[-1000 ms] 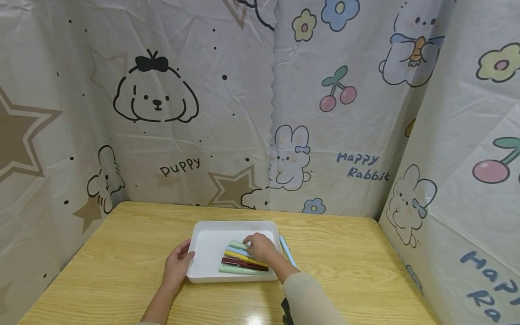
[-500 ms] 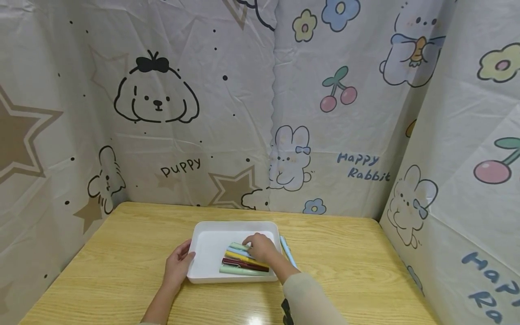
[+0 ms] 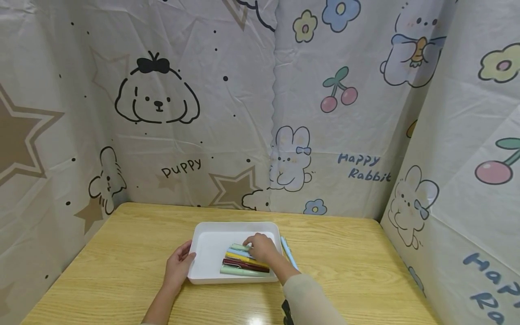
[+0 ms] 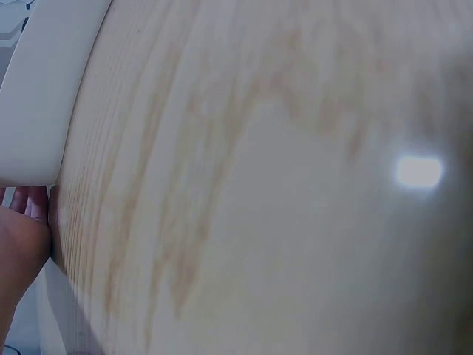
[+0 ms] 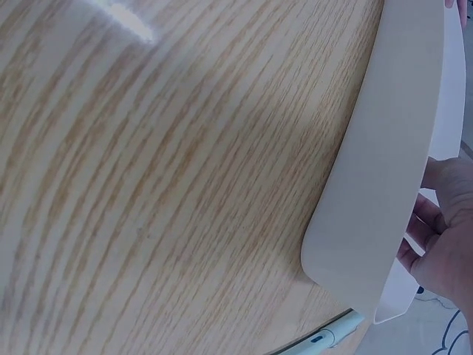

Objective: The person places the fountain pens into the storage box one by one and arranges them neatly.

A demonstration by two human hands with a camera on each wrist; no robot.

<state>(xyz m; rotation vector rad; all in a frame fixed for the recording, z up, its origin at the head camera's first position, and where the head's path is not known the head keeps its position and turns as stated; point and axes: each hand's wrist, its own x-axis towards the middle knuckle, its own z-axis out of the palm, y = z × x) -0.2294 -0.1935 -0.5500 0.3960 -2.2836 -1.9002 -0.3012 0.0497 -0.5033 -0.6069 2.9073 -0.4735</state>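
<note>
A white tray (image 3: pixel 209 253) lies on the wooden table. My left hand (image 3: pixel 176 266) holds its left end, thumb at the rim. Inside the tray my right hand (image 3: pixel 262 249) has its fingers on the rearmost light green pen (image 3: pixel 239 247), apparently pinching it; the hand covers that pen's right end. In front of it lie a light blue pen (image 3: pixel 237 252), a yellow pen (image 3: pixel 243 258), a dark red pen (image 3: pixel 245 265) and another light green pen (image 3: pixel 243 271), side by side. In the right wrist view, the tray wall (image 5: pixel 369 163) hides the pens and part of the hand.
Outside the tray, close to its right wall, another light blue pen (image 3: pixel 289 253) lies on the table (image 3: pixel 337 262). Printed curtains (image 3: pixel 227 135) stand along the table's back and sides.
Both hands, the tray and the pens keep their places; the whole head view has shifted very slightly.
</note>
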